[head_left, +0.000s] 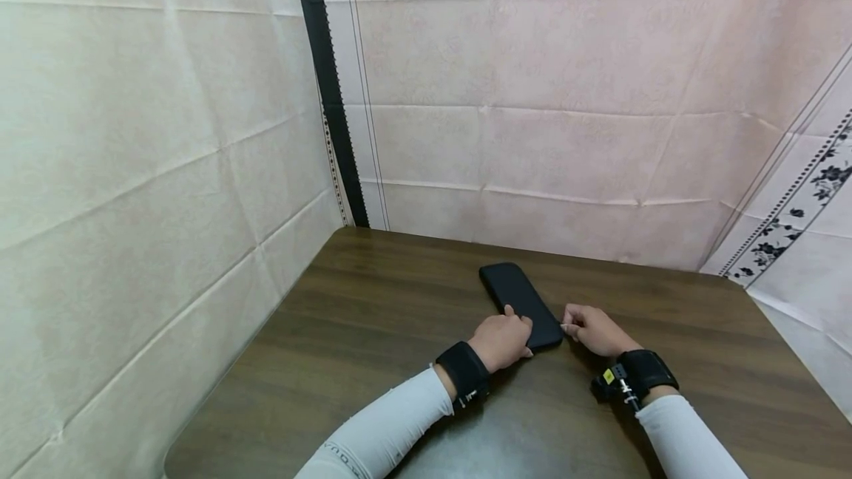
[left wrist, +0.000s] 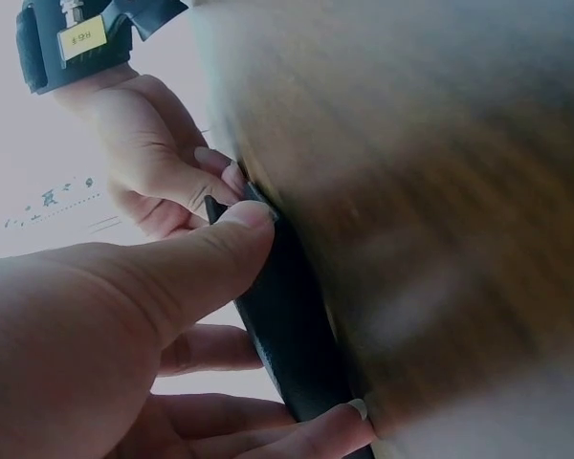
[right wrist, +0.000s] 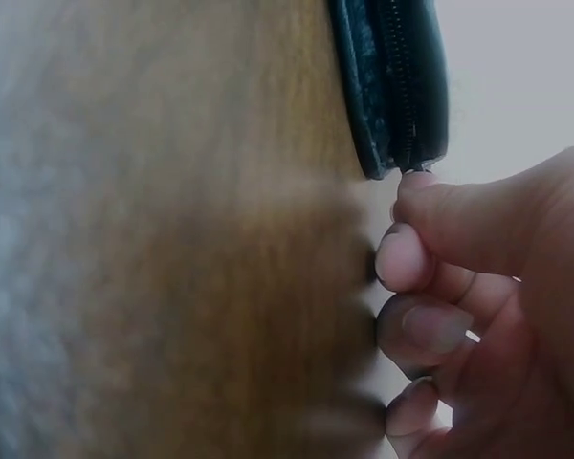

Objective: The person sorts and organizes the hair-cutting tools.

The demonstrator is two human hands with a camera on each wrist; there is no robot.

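A flat black zippered case (head_left: 515, 293) lies slantwise on the wooden table. My left hand (head_left: 502, 340) holds its near left side; in the left wrist view the thumb lies on one face of the case (left wrist: 292, 320) and the other fingers reach around its edge. At the case's near right corner is my right hand (head_left: 599, 331). The right wrist view shows a zipper (right wrist: 402, 91) along the case's edge, with the right thumb and forefinger pinching at its end. The pull itself is mostly hidden by the fingertips.
The brown wooden table (head_left: 319, 346) has rounded corners. Creased pale cloth (head_left: 566, 94) hangs behind it and along its left side. A dark strip (head_left: 333, 94) runs down the back left corner, and a floral border (head_left: 792, 220) crosses the cloth at right.
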